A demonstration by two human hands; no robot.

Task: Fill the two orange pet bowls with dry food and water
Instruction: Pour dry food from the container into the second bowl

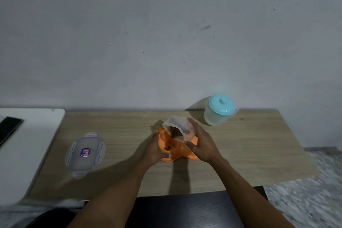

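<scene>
An orange double pet bowl [163, 138] sits in the middle of the wooden table [249, 150]. Brown dry food [169, 146] lies in its left cup. My left hand [154, 151] grips the bowl's left rim. My right hand [200, 142] holds a clear plastic container [178, 126], tilted over the left cup, with brown kibble gathered at its lower edge. The right cup is mostly hidden behind my right hand. A translucent jug with a turquoise lid [220, 110] stands at the back right.
A clear clip-lock lid [85, 153] with a blue label lies on the table to the left. A white surface [27, 153] with a dark phone [9, 128] adjoins the table's left side. A grey wall rises behind.
</scene>
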